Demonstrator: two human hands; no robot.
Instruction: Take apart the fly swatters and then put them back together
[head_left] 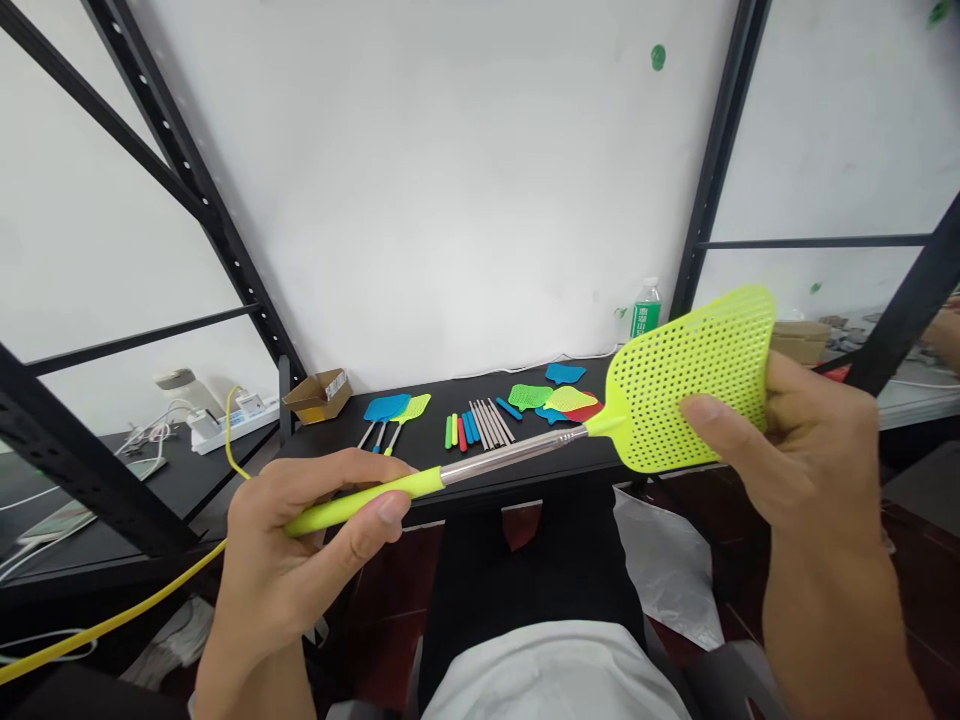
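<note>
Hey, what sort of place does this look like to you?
Probably a small workshop bench, perhaps for assembly: a black table holds grouped coloured handles, metal rods and loose flyswatter heads, and a perforated black metal post stands at one side.

The wall is brightly, evenly lit; the floor below the table is left dim. Glare is seen on the metal shaft; posts are slanted by wide-angle distortion.
</note>
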